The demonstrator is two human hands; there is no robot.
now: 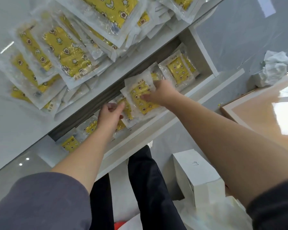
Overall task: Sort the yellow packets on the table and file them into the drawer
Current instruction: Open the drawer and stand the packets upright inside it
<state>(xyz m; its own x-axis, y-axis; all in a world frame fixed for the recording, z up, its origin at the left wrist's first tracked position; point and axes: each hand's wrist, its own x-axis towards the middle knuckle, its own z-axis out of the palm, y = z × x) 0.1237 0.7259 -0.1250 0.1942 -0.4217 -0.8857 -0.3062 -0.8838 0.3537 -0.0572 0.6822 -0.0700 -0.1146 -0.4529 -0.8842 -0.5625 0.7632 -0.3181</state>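
At the far left a loose, overlapping heap of yellow packets [68, 58], each a flat star-and-flower printed pad sealed in a clear plastic sleeve, is spread over the glossy white table [7, 22]. Several sleeves overhang the table edge directly above the open white drawer [204, 52]. Slick film on a slick top is judged easy to dislodge: a brush of a forearm could slide packets off, unsorted, into the drawer or onto the floor.

Inside the drawer, the filed row [71, 143] is seen leaning rather than standing upright. The left hand [109, 114] is curled on the upper edge of a filed packet near the middle of the drawer, pinching it and apparently holding the row back so that a gap is kept. If that pinch is let go too soon, the row is likely to slump and close the slot.

Just to the right, the right hand [160, 95] is closed on one yellow patterned packet [140, 98], gripped by its right side. The packet is held tilted over the drawer's middle, overlapping the one under the left hand, and is not yet seated. A corner could be caught on a neighbouring sleeve, leaving the packet creased or lying on top of the row.

Further right, more packets [178, 70] lie at the drawer's end. Since the prints look alike, a misjudged slot could mix the sort.
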